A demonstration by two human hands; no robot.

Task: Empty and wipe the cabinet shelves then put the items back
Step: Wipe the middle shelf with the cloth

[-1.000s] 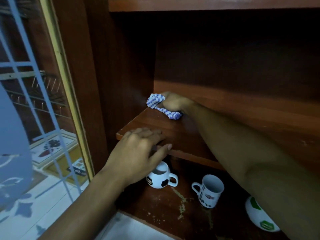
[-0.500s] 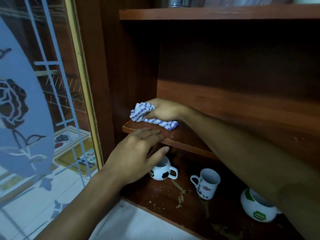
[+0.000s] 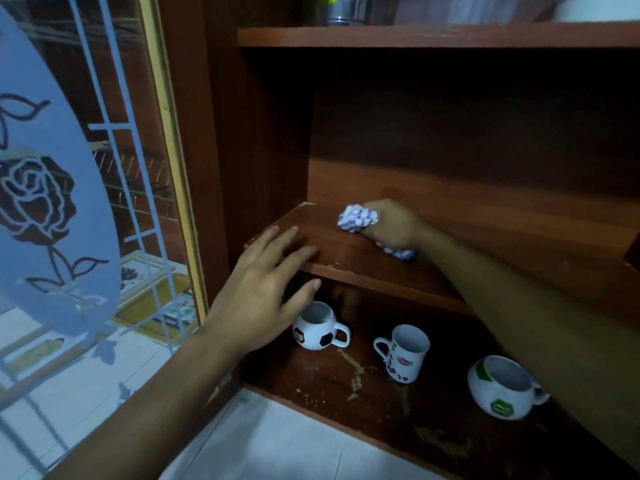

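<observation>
- The cloth point(image 3: 358, 218), white with blue checks, lay bunched on the middle shelf point(image 3: 346, 251) of the cabinet, towards the back and a little left of the shelf's centre.
- The right hand point(image 3: 394, 225) gripped the cloth, fingers curled round it; one crumpled end stuck out to the left of the fist and another end showed under the wrist, touching the wood.
- The middle shelf was brown wood with a chipped, pale patch at its back left corner and small scuffs along its front edge.
- The left hand point(image 3: 266, 289) rested on the shelf's front left corner with its fingers straight and slightly spread on top, the thumb hanging below the front edge; it held nothing.
- On the bottom shelf point(image 3: 346, 386), just under the left hand's thumb, stood a round football mug point(image 3: 313, 332), upright, handle to the right.
- Near it to the right stood a straight white mug point(image 3: 407, 355) with a red logo, handle to the left.
- Further right, beside the right forearm, sat a round green-marked mug point(image 3: 498, 391).
- The bottom shelf's wood showed pale stains and flaked spots between the mugs.
- The upper shelf point(image 3: 415, 36) carried a steel container point(image 3: 341, 8) and other items cut off by the frame's top.
- To the left stood the open glass door point(image 3: 52, 202) with a frosted rose pattern; pale floor tiles point(image 3: 277, 445) lay below the cabinet.
</observation>
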